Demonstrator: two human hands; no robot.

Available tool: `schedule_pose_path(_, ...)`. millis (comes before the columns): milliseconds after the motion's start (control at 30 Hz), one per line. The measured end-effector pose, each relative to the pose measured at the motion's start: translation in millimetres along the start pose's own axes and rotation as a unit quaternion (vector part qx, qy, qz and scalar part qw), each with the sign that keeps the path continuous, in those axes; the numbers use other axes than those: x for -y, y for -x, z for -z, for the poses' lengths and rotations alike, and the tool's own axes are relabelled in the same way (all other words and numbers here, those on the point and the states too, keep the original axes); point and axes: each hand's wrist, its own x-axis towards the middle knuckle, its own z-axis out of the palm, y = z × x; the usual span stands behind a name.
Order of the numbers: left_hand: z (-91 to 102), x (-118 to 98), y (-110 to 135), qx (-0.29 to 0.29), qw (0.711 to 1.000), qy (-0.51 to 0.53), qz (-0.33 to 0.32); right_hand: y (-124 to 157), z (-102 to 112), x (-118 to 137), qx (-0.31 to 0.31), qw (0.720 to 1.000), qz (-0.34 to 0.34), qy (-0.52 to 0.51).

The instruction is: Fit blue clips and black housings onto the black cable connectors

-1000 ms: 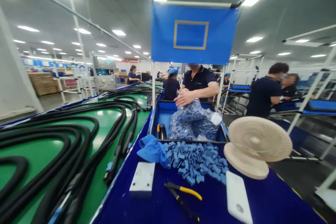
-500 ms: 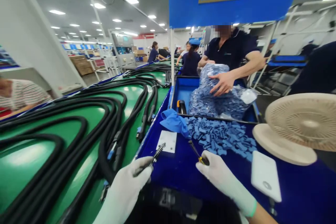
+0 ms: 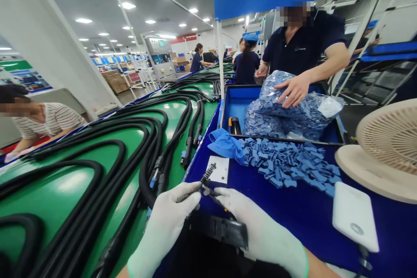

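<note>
My left hand (image 3: pixel 174 210), in a white glove, is closed around a small ridged metal-and-black connector-like piece (image 3: pixel 208 173) that points up and away. My right hand (image 3: pixel 241 206), gloved too, is closed on a slim dark hand tool (image 3: pixel 216 198) with a bit of yellow on it; its exact kind is unclear. The tool's front end meets the lower part of the ridged piece, between both hands. Just beyond lies a white plate (image 3: pixel 219 169) with small dark holes. A black oblong object (image 3: pixel 224 230) is below my right hand, partly hidden.
Loose blue plastic pieces (image 3: pixel 283 160) are heaped beside a blue cap (image 3: pixel 226 144). Behind, a co-worker's hand (image 3: pixel 295 90) rests on bagged blue pieces. Black cables (image 3: pixel 130 139) cover the green belt (image 3: pixel 78 178) at left. A white power bank-like device (image 3: pixel 355 215) and beige fan (image 3: pixel 391 139) stand right.
My right hand has moved left with the tool, bringing its end to the ridged piece in my left hand. The view has shifted, and the black oblong object shows more clearly.
</note>
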Motion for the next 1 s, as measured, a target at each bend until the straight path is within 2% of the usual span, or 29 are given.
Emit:
schedule_pose_path(200,-6.1,8.3,-2.2,-0.017,0.997,-0.045,-0.068,2.7,-2.3,-2.5,0.010,1.000,-0.014,0.012)
schedule_pose_path(333,-3.4,13.9,-4.7,-0.020,0.995,-0.065,-0.071,9.5,-10.4,-15.2,0.002,0.999,-0.038,0.028)
schedule_pose_path(467,6.2,7.1,-13.4,0.052,0.995,-0.071,-0.052,14.0,-15.4,-23.7,-0.005,0.993,-0.090,0.073)
schedule_pose_path(533,10.4,0.3,-23.3,0.100,0.993,-0.032,-0.047,14.2,-15.1,-23.9,0.003,0.986,-0.134,0.096)
schedule_pose_path(633,12.7,-7.1,-41.4,0.207,0.976,0.040,-0.060,13.0,-13.1,-22.0,0.003,0.974,-0.196,0.112)
schedule_pose_path(700,12.2,-10.2,-50.4,0.243,0.967,0.029,-0.073,12.1,-11.6,-21.1,-0.015,0.973,-0.207,0.101)
schedule_pose_path(833,8.6,-17.8,-52.1,0.209,0.971,-0.084,-0.080,10.9,-10.9,-25.5,-0.003,0.973,-0.220,0.073)
schedule_pose_path(1000,-2.1,-20.0,-44.4,0.127,0.975,-0.157,-0.089,7.6,-19.4,-50.2,-0.009,0.973,-0.191,0.128)
